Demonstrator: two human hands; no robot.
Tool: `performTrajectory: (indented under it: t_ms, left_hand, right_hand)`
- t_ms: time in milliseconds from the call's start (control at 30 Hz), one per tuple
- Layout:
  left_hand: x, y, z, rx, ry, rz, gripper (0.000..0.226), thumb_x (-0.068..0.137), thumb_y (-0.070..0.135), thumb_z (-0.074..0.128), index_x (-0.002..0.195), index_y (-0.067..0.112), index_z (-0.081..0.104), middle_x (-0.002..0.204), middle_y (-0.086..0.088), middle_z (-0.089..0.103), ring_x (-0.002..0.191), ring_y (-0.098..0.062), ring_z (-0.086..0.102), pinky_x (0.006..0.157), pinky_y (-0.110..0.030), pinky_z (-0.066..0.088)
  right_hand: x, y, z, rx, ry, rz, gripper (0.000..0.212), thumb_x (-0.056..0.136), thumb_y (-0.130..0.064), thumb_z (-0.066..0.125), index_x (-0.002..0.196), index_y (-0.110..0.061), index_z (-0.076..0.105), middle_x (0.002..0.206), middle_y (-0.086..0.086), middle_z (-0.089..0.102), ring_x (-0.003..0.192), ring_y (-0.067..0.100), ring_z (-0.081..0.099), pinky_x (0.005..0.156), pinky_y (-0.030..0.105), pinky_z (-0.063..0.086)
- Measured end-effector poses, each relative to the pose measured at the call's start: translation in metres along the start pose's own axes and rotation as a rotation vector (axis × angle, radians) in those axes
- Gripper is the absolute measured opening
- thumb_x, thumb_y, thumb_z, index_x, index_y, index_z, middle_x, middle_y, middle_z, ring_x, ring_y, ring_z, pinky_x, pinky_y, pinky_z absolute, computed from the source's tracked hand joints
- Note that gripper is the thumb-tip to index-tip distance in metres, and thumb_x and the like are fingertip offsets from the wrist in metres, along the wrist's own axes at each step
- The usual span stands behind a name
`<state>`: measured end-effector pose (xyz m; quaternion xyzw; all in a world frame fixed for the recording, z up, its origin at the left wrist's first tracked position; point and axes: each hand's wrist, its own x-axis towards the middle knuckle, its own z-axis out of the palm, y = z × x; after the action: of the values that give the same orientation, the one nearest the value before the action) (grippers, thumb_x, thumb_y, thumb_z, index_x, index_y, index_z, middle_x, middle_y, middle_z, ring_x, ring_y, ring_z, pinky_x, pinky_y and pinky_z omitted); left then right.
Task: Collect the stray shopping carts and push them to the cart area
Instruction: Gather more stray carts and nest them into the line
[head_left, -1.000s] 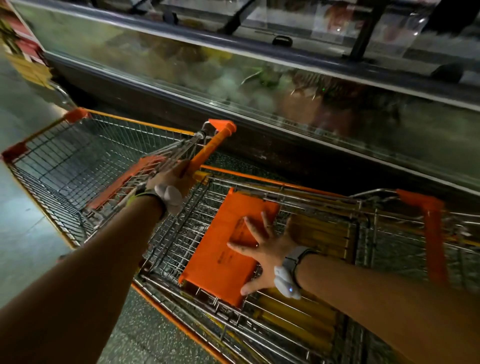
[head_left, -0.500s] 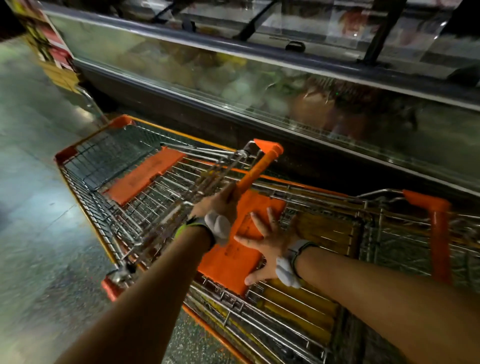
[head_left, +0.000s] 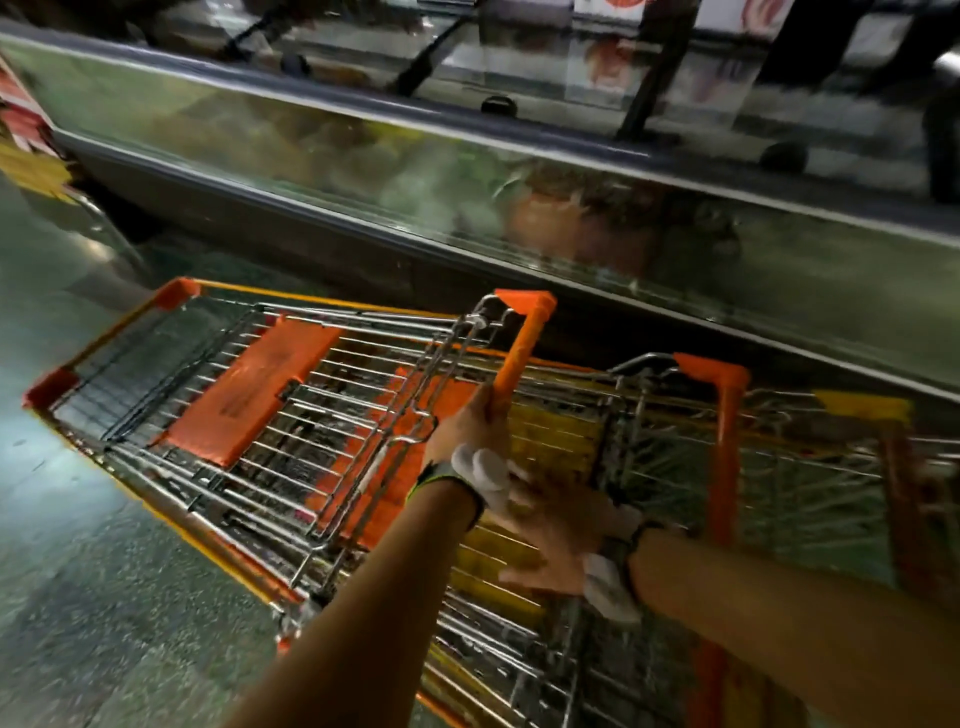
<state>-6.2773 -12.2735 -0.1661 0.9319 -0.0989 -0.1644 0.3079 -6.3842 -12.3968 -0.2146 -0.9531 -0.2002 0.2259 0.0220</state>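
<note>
Left hand (head_left: 475, 423) grips front cart's orange handle (head_left: 514, 358); right hand (head_left: 558, 540) spread, blurred; freezer case (head_left: 467, 208) just beyond cart (head_left: 171, 374).

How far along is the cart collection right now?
Done: the front cart is mostly nested with the rear cart. In hand: left hand grips the front cart's orange handle; right hand, blurred, rests open on the rear basket. Left: pushing both to the cart area, not visible.

Both forearms bare, no sleeves in view. Left wrist: dark strap with a yellow-green edge (head_left: 445, 480), carrying a rounded white plastic pod (head_left: 480, 474). Right wrist: dark band (head_left: 626, 553) with a similar white pod (head_left: 608, 590), motion-blurred.
</note>
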Motion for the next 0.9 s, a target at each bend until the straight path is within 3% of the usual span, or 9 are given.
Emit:
performTrajectory:
  t_ms: [133,300,400,533,600,700,800,900]
  left_hand:
    - [-0.009,0.014,0.016,0.023,0.02,-0.036,0.042,0.105,0.054,0.033,0.142,0.039,0.046,0.11,-0.008,0.07,0.09,-0.031,0.066,0.063,-0.031,0.041]
    - [-0.025,0.032,0.02,0.108,0.018,-0.052,0.043,0.107,0.051,0.028,0.145,0.036,0.04,0.105,-0.009,0.067,0.091,-0.032,0.067,0.07,-0.036,0.052]
    - [-0.036,0.041,0.023,0.152,0.006,-0.095,0.039,0.107,0.046,0.029,0.143,0.032,0.038,0.107,-0.013,0.066,0.094,-0.035,0.067,0.081,-0.044,0.056]
    - [-0.055,0.056,0.029,0.131,0.004,-0.148,0.025,0.106,0.032,0.04,0.123,0.015,0.046,0.112,-0.015,0.065,0.103,-0.037,0.065,0.077,-0.04,0.044]
    - [-0.067,0.059,0.031,0.118,0.014,-0.124,0.026,0.105,0.027,0.043,0.125,0.011,0.046,0.121,-0.018,0.063,0.112,-0.038,0.063,0.08,-0.041,0.041]
    - [-0.091,0.063,0.034,0.158,0.014,-0.097,0.036,0.103,0.025,0.045,0.135,0.009,0.042,0.137,-0.02,0.055,0.125,-0.039,0.056,0.098,-0.045,0.044]
    - [-0.123,0.063,0.043,0.274,0.03,-0.123,0.052,0.1,0.029,0.052,0.147,0.017,0.034,0.153,-0.019,0.037,0.14,-0.041,0.038,0.114,-0.053,0.034]
    - [-0.157,0.067,0.059,0.351,0.023,-0.086,0.064,0.098,0.029,0.059,0.153,0.022,0.027,0.164,-0.015,0.017,0.151,-0.043,0.013,0.122,-0.057,0.017]
  right_hand:
    - [-0.037,0.015,0.001,0.023,0.054,-0.012,0.08,0.093,-0.075,0.03,0.158,-0.03,0.016,0.168,0.002,-0.007,0.152,0.027,-0.02,0.123,0.053,0.003]
    - [-0.033,0.01,0.003,0.038,0.042,-0.006,0.078,0.093,-0.075,0.026,0.159,-0.033,0.017,0.168,0.0,-0.011,0.152,0.026,-0.018,0.123,0.049,-0.006]
    - [-0.028,0.013,0.008,0.012,0.024,0.01,0.089,0.084,-0.085,0.011,0.159,-0.037,0.014,0.168,0.002,-0.009,0.152,0.029,-0.016,0.123,0.051,-0.006]
    - [-0.03,0.011,0.009,0.025,0.005,0.063,0.11,0.071,-0.09,-0.007,0.161,-0.029,0.008,0.168,0.006,-0.01,0.153,0.03,-0.011,0.123,0.048,-0.001]
    - [-0.043,0.004,0.004,0.037,0.003,0.125,0.103,0.081,-0.085,0.006,0.161,-0.021,0.015,0.168,0.006,-0.004,0.153,0.03,-0.007,0.124,0.047,0.001]
    - [-0.084,-0.001,0.009,0.015,0.005,0.161,0.085,0.093,-0.077,0.019,0.161,-0.028,0.01,0.167,-0.001,-0.01,0.153,0.025,-0.011,0.124,0.045,-0.001]
    - [-0.123,0.001,0.01,-0.058,0.056,0.194,0.078,0.096,-0.072,0.023,0.16,-0.031,0.007,0.166,-0.002,-0.009,0.152,0.021,-0.005,0.124,0.043,0.004]
    - [-0.102,0.067,0.057,0.063,-0.004,0.294,0.082,0.09,-0.077,0.032,0.155,-0.026,0.032,0.163,0.006,0.023,0.149,0.032,0.022,0.12,0.05,0.025]
